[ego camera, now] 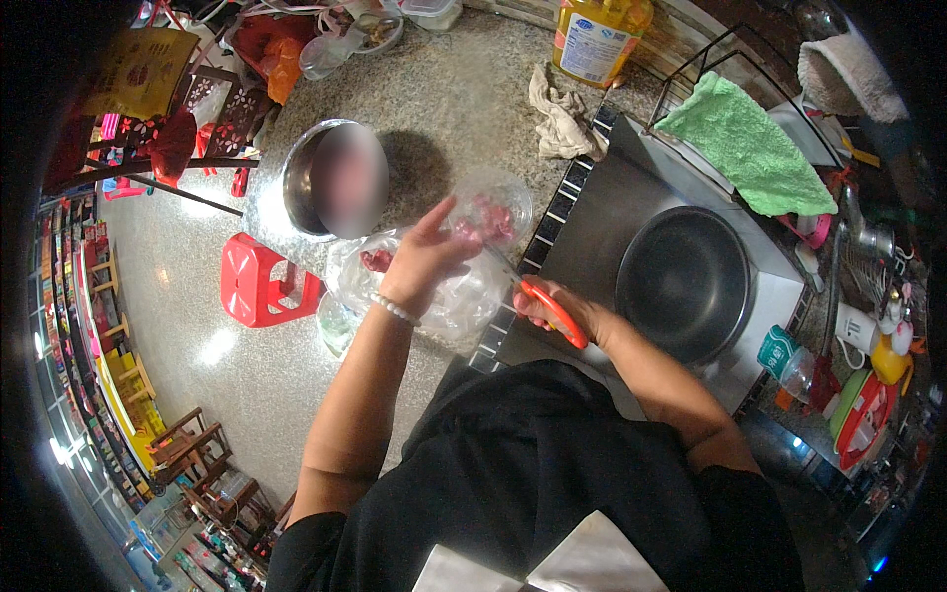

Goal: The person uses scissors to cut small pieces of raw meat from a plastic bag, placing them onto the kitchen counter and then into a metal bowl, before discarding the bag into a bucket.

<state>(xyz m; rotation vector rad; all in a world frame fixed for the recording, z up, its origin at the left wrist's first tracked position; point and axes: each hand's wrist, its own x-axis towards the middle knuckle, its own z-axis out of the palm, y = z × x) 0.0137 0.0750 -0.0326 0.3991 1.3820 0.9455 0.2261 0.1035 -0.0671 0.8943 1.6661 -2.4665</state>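
My right hand (555,309) grips the orange handles of a pair of scissors (551,311), whose metal blades point up and left. At the blade tips my left hand (429,255), with a beaded bracelet on the wrist, touches or holds a piece of red meat; the fingertips blur against it. Pieces of red meat (497,222) lie in a clear round plastic bowl (524,196) just beyond. Under my left hand, a clear plastic bag (462,300) is spread on the counter, with another piece of meat (376,260) at its left side.
A metal bowl (296,181) with blurred contents stands on the granite counter (473,89). On the right, a black wok (684,285) sits beside a green cloth (755,152) on a wire rack. A beige rag (558,122) lies near a yellow bottle (598,44). A red stool (255,281) is on the floor.
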